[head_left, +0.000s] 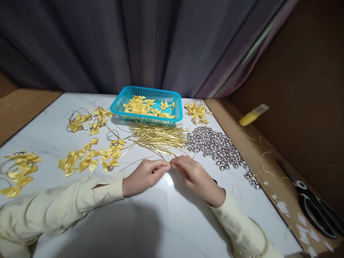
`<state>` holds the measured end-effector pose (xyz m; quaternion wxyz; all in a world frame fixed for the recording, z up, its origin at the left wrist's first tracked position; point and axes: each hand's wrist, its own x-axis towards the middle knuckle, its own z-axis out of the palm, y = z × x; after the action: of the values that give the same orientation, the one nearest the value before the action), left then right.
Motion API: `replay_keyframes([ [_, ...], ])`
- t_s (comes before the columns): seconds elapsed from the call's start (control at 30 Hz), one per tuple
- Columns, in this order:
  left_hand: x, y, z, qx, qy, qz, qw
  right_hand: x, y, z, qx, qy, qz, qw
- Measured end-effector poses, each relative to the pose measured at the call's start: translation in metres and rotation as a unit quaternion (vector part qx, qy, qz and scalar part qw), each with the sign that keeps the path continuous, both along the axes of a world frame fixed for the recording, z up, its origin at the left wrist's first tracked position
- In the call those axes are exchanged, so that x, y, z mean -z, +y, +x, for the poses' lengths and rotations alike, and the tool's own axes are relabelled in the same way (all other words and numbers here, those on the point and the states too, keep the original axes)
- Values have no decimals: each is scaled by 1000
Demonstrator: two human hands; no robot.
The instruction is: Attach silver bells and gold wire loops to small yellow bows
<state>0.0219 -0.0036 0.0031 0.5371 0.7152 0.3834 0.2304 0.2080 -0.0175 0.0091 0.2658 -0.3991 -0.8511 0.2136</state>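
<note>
My left hand (pixel 145 176) and my right hand (pixel 194 175) meet fingertip to fingertip over the white table (pixel 166 222), pinching a thin gold cord (pixel 170 162) between them. The cord's end points up toward the loose pile of gold cords (pixel 158 138) just beyond my fingers. Whether anything else sits between my fingers is hidden. Yellow ribbon bows (pixel 88 157) lie to the left of my left hand. A heap of silver bells (pixel 217 147) lies to the right of my right hand.
A turquoise basket (pixel 120 102) with yellow bows stands at the back centre. Finished bows with cord loops lie at the far left (pixel 20 168), back left (pixel 86 120) and back right (pixel 196 111). Black scissors (pixel 314 208) and a yellow glue stick (pixel 253 115) rest on the brown ledge at right.
</note>
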Motion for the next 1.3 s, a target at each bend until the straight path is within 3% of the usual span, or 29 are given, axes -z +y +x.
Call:
replay_keyframes([
  [0.27,1,0,-1,4,17,28,999,0,-2,-1,-11,-47,9,999],
  [0.5,5,4,-5,38,65,127,989,-2,-2,-1,-28,-80,19,996],
  [0.67,7,3,-6,44,65,128,989,-1,-3,-1,-31,-86,27,995],
  [0.77,6,4,-6,37,48,95,994,0,-3,-2,-22,-111,44,993],
  [0.87,4,5,-6,22,-15,-18,999,1,-5,-3,-8,-141,81,987],
  [0.97,6,8,-6,9,-136,-185,973,1,-6,-3,2,-140,119,983],
  [1.03,7,10,-6,9,-197,-255,947,1,-6,-3,5,-123,133,983],
  [1.13,8,12,-6,11,-226,-286,931,1,-5,-3,6,-86,136,987],
  [1.3,9,10,-6,9,-200,-251,947,2,-6,-4,10,-64,116,991],
])
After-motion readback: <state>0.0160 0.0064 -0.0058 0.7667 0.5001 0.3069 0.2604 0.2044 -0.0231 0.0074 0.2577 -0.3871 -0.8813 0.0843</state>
